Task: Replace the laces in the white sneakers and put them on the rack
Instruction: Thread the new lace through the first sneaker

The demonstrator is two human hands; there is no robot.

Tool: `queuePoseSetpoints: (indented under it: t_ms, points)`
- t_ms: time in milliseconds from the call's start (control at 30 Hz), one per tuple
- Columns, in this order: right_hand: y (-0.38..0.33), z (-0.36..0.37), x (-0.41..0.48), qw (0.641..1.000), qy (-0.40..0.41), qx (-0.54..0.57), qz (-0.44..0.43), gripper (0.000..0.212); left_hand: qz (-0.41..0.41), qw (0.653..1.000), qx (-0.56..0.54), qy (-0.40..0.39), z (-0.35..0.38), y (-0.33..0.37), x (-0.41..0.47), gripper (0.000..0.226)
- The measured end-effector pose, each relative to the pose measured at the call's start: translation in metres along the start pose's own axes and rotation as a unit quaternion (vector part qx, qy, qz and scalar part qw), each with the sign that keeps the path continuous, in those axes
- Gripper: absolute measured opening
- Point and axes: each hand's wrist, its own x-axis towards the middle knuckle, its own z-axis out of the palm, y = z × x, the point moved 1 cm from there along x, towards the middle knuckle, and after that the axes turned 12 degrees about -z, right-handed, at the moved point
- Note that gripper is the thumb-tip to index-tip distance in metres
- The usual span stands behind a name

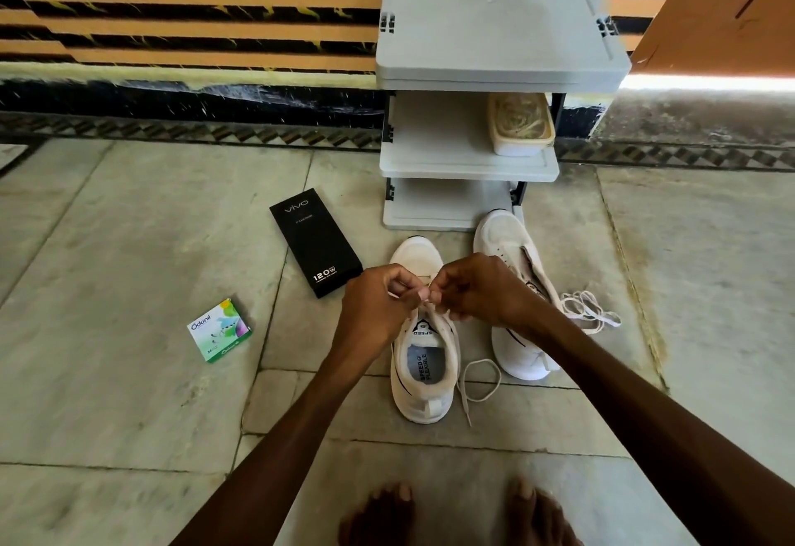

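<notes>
Two white sneakers stand on the stone floor before a grey rack (469, 167). The left sneaker (423, 369) points toward the rack, its tongue reading "SPEED". My left hand (378, 304) and my right hand (477, 291) meet above its eyelets, each pinching the white lace (477, 378), whose free end trails on the floor to the shoe's right. The right sneaker (516, 287) lies beside it, partly hidden by my right forearm. A loose lace (591, 309) is bunched on the floor at its right side.
A black phone box (316, 242) lies left of the sneakers and a small green-and-white box (219, 330) farther left. A plastic container (520, 124) sits on the rack's middle shelf. My bare feet (456, 515) are at the bottom edge. A striped wall runs behind.
</notes>
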Motion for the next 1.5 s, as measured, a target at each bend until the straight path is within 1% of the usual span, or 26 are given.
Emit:
queuePoseSetpoints:
  t_ms: [67, 100, 133, 200, 267, 333, 367, 433, 500, 567, 667, 733, 767, 833, 867, 900, 1000, 1067, 1133, 1200, 1300, 1400, 1500]
  points:
    - [0.007, 0.001, 0.000, 0.999, 0.046, 0.006, 0.016, 0.010, -0.014, 1.000, 0.013, 0.018, -0.003, -0.006, 0.001, 0.015]
    - [0.009, 0.001, -0.001, 0.998, 0.065, -0.001, 0.024, 0.011, -0.019, 0.999, 0.022, 0.025, -0.005, -0.009, 0.002, 0.015]
    - [0.012, 0.001, -0.001, 0.996, 0.082, -0.018, 0.031, 0.011, -0.020, 0.999, 0.024, 0.025, -0.006, -0.011, 0.002, 0.013]
    - [0.017, 0.002, -0.001, 0.993, 0.101, -0.048, 0.031, 0.012, -0.024, 1.000, -0.009, 0.002, -0.007, -0.013, 0.002, 0.010]
    - [0.018, 0.002, -0.002, 0.992, 0.104, -0.066, 0.018, 0.012, -0.032, 0.998, -0.042, -0.029, -0.007, -0.012, 0.001, 0.017]
    - [0.017, 0.002, -0.003, 0.994, 0.096, -0.059, -0.007, 0.006, -0.036, 0.997, -0.048, -0.042, -0.005, -0.010, 0.001, 0.016]
    - [0.015, 0.003, -0.004, 0.995, 0.088, -0.042, -0.021, 0.002, -0.040, 0.997, -0.048, -0.040, -0.004, -0.009, 0.002, 0.012]
    - [0.009, 0.007, -0.004, 0.997, 0.067, -0.023, -0.042, 0.008, -0.052, 0.996, -0.062, -0.032, -0.002, -0.009, 0.003, 0.006]
    - [0.004, 0.012, -0.004, 0.996, 0.054, -0.031, -0.065, 0.008, -0.057, 0.995, -0.083, -0.021, -0.002, -0.008, 0.004, 0.010]
    - [0.003, 0.016, -0.004, 0.994, 0.073, -0.036, -0.078, 0.005, -0.062, 0.993, -0.101, -0.019, -0.003, -0.005, 0.002, 0.010]
    - [0.006, 0.021, -0.003, 0.991, 0.095, -0.057, -0.071, 0.006, -0.062, 0.992, -0.111, -0.027, -0.004, -0.007, 0.002, 0.007]
    - [0.008, 0.024, -0.003, 0.988, 0.097, -0.107, -0.058, 0.005, -0.049, 0.997, -0.058, -0.026, -0.003, -0.013, 0.004, 0.008]
    - [0.009, 0.026, -0.003, 0.986, 0.101, -0.125, -0.049, 0.004, -0.042, 0.999, -0.003, -0.025, -0.003, -0.017, 0.005, 0.015]
    - [0.012, 0.028, -0.003, 0.985, 0.111, -0.133, -0.025, 0.004, -0.047, 0.991, 0.122, -0.034, -0.001, -0.023, 0.005, 0.034]
    - [0.013, 0.030, -0.004, 0.985, 0.106, -0.138, -0.013, 0.005, -0.055, 0.984, 0.164, -0.029, 0.000, -0.026, 0.002, 0.040]
    - [0.014, 0.032, -0.004, 0.984, 0.097, -0.151, -0.006, 0.004, -0.056, 0.982, 0.182, -0.020, 0.003, -0.029, 0.000, 0.042]
    - [0.016, 0.038, -0.004, 0.977, 0.077, -0.201, -0.009, 0.012, -0.029, 0.987, 0.157, 0.014, 0.009, -0.031, -0.004, 0.028]
    - [0.015, 0.041, -0.003, 0.971, 0.070, -0.228, -0.017, 0.016, -0.027, 0.989, 0.144, 0.018, 0.009, -0.031, -0.003, 0.023]
    - [0.012, 0.043, 0.001, 0.966, 0.054, -0.250, -0.027, 0.017, -0.050, 0.992, 0.115, -0.001, 0.005, -0.034, 0.001, 0.020]
    - [0.010, 0.043, 0.005, 0.959, 0.037, -0.278, -0.039, 0.018, -0.087, 0.995, 0.046, -0.036, 0.002, -0.039, 0.006, 0.017]
    - [0.009, 0.045, 0.010, 0.949, 0.009, -0.313, -0.044, 0.021, -0.135, 0.987, -0.039, -0.080, -0.001, -0.043, 0.008, 0.012]
    - [0.010, 0.048, 0.011, 0.945, 0.011, -0.325, -0.039, 0.024, -0.140, 0.984, -0.068, -0.091, -0.001, -0.043, 0.007, 0.012]
    - [0.011, 0.052, 0.009, 0.943, 0.021, -0.330, -0.035, 0.026, -0.137, 0.984, -0.063, -0.092, -0.001, -0.044, 0.008, 0.015]
